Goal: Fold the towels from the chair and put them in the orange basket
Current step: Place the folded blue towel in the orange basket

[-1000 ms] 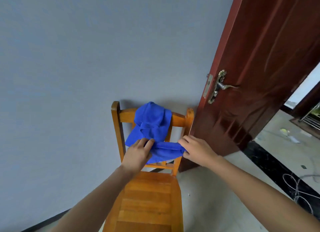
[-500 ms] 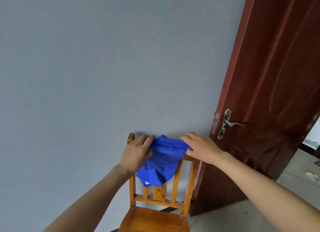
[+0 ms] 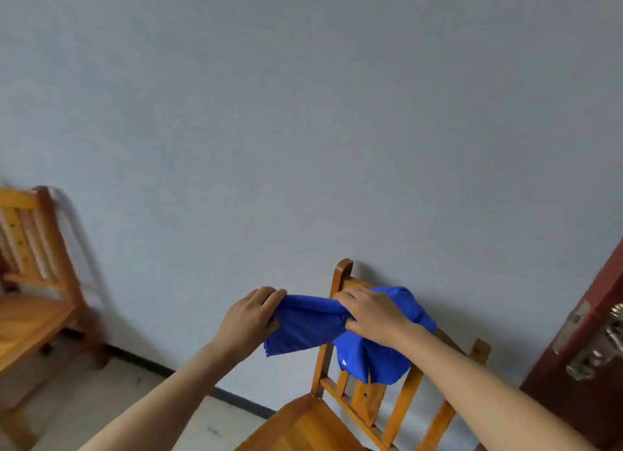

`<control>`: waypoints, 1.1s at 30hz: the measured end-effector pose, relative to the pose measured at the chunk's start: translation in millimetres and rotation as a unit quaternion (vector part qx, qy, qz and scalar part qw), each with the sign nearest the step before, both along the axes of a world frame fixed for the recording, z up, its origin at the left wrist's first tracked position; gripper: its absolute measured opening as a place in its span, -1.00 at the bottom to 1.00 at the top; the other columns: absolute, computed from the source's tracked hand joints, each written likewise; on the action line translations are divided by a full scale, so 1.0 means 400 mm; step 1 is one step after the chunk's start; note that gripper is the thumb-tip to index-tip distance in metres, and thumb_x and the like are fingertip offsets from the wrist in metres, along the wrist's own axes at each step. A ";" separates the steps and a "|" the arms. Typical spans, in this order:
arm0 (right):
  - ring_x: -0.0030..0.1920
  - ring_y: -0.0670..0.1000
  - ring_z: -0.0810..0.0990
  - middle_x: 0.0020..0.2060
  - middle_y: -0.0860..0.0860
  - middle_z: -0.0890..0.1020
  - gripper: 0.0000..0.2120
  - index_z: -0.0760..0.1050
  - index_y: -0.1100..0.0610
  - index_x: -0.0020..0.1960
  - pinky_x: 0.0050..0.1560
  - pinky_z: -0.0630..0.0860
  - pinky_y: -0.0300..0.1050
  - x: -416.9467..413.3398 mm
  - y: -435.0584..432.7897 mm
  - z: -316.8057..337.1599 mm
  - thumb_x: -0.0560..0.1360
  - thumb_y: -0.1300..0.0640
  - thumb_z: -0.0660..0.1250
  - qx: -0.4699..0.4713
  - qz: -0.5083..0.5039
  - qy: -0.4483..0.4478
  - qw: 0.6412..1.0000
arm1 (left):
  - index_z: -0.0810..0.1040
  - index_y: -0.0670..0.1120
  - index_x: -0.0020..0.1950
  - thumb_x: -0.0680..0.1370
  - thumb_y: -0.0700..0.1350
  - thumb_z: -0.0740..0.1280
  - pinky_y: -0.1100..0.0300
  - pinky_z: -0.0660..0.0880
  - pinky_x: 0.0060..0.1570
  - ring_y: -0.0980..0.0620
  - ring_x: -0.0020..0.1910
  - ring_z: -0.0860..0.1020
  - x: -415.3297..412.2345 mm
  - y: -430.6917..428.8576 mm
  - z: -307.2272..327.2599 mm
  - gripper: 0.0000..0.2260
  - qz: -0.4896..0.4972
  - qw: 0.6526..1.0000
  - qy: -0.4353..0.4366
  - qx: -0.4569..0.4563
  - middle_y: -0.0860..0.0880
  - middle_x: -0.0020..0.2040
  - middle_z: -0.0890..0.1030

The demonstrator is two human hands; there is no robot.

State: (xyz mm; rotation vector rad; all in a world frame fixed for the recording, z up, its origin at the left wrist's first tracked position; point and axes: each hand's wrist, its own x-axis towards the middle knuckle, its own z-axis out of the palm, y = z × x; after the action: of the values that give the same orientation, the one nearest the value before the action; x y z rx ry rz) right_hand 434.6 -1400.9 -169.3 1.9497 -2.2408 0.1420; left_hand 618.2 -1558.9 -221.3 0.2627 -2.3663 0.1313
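Left hand (image 3: 251, 319): I see its fingers curled round one end of the blue towel (image 3: 305, 327), held out to the left of the chair (image 3: 341, 277). Right hand (image 3: 374, 310): it grips the towel at the chair's top rail, thumb tucked under. The rest of the towel hangs over the backrest. A second chair (image 3: 40, 248) shows far left, blurred. A door (image 3: 593, 316) shows at the right edge.

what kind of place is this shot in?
Probably a room in a home: a wooden chair and a second chair against a plain wall, a dark red door with an ornate handle. Left hand and right hand grip a blue towel.
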 end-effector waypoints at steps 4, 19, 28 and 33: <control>-0.06 0.13 0.55 -0.05 0.11 0.58 -0.77 0.48 0.21 0.07 -0.28 0.34 -0.12 0.079 -0.068 -0.068 0.42 0.23 0.26 -0.030 0.183 -0.015 0.983 | 0.38 0.04 0.09 0.33 -0.09 0.30 0.37 0.52 -0.40 0.15 -0.26 0.61 0.204 0.106 -0.062 -0.66 0.158 0.986 -0.032 0.042 0.10 -0.14 0.62; -0.45 -0.04 0.53 -0.39 -0.06 0.54 -0.70 0.49 0.06 -0.22 -0.55 0.24 -0.35 1.090 -0.040 -0.101 0.09 0.23 0.46 -0.090 0.687 -0.063 0.719 | 0.41 -0.03 0.07 0.29 -0.15 0.13 0.24 0.51 -0.43 0.02 -0.30 0.58 1.095 0.788 -0.011 -0.64 0.650 0.755 0.024 0.084 0.00 -0.19 0.62; -0.50 -0.10 0.50 -0.44 -0.13 0.50 -0.70 0.44 0.01 -0.30 -0.61 0.25 -0.35 1.448 0.127 -0.059 -0.01 0.09 0.42 -0.146 0.765 -0.008 0.627 | 0.41 -0.04 0.08 0.33 -0.10 0.16 0.25 0.52 -0.44 0.06 -0.28 0.57 1.364 1.045 0.004 -0.68 0.719 0.690 0.028 0.070 0.01 -0.18 0.61; -0.47 -0.08 0.51 -0.42 -0.12 0.51 -0.74 0.42 0.02 -0.27 -0.60 0.25 -0.36 1.559 0.160 -0.061 0.04 0.09 0.31 -0.156 0.755 -0.044 0.635 | 0.42 -0.05 0.08 0.33 -0.10 0.16 0.28 0.51 -0.37 0.09 -0.27 0.56 1.488 1.070 0.006 -0.67 0.706 0.706 0.020 0.054 0.01 -0.17 0.62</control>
State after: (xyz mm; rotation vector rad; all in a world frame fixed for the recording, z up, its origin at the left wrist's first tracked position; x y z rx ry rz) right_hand 1058.3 -1336.7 -193.9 2.8805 0.0592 0.7128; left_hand 1213.3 -1130.9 -218.8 2.0387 -1.5736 0.6712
